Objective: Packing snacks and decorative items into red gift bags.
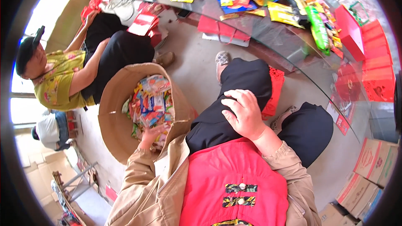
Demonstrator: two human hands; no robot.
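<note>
My left hand [154, 133] reaches into a large cardboard box [114, 92] on my left, its fingers apart over a heap of small snack packets [154, 100] in bright wrappers. Whether it touches them I cannot tell. My right hand [241, 111] is raised over my lap, fingers loosely bent and apart, nothing in it. In front of me a glass-topped table [276, 37] bears yellow packets [284, 14], a green packet [317, 29] and other snack packets in several colours.
A seated person [62, 75] is beyond the cardboard box, another person [48, 130] farther back. Red gift boxes [377, 62] stand at the table's right end. A red paper bag [274, 91] is by my knee. Cartons [364, 191] are stacked at the lower right.
</note>
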